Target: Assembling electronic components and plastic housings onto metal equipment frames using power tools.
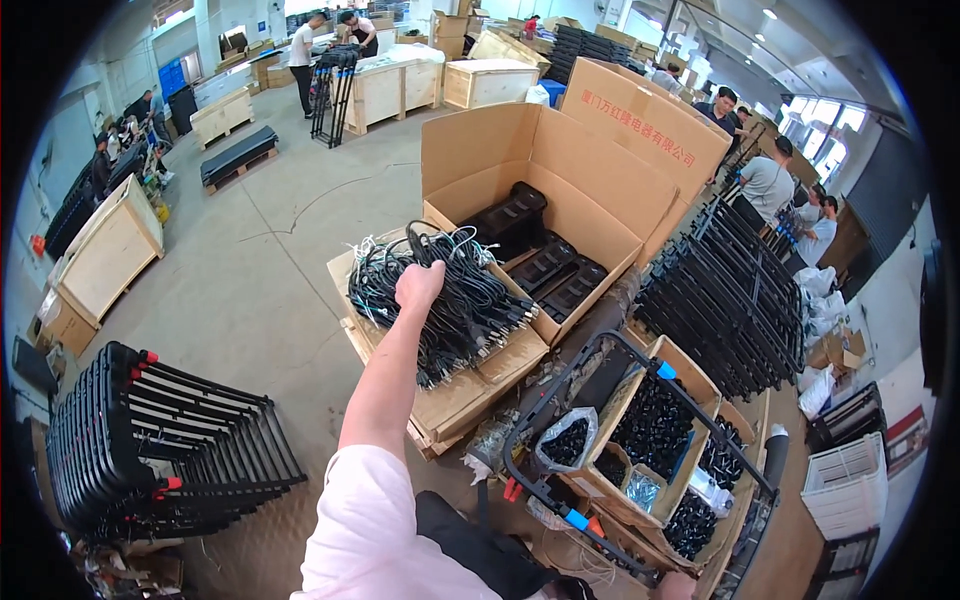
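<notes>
While fingers stay hidden, left hand (419,285) apparently closed on black cable bundle (450,300); right hand unseen.

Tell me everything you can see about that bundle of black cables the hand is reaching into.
The bundle of black cables is a loose, tangled heap of thin, rubbery-looking cords, some ends pale or metallic. It lies on a flat cardboard flap against the front of the open cardboard box. The left hand is closed on its upper part; strands trail toward the flap's edge.
</notes>
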